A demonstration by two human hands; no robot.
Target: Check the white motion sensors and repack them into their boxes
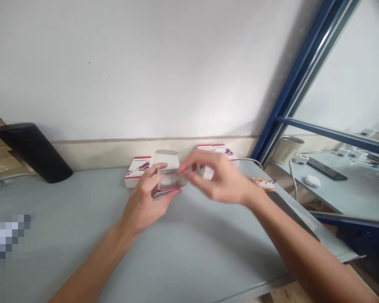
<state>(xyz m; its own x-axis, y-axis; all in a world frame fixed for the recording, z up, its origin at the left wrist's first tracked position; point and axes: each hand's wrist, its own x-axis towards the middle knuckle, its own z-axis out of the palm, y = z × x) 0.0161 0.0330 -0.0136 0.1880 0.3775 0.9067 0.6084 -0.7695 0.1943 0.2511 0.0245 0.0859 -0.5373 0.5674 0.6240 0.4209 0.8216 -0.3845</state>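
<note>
My left hand (147, 204) holds a small white box (166, 160) with red edges, its lid raised at the back and its inside facing me. Something pale or clear shows inside the box (170, 180), too blurred to make out. At the box's right side, my right hand (216, 174) has thumb and forefinger pinched together by the rim; anything between the fingertips is too small to tell. A closed white and red box (139, 168) stands just left of my left hand. More such boxes (217, 148) are partly hidden behind my right hand.
A black cylindrical case (34, 151) leans at the back left of the grey table (66, 235). An orange and white item (263, 184) and a dark flat device (292, 212) lie right, beside a blue-framed window or mirror (331, 134). A wall closes the back.
</note>
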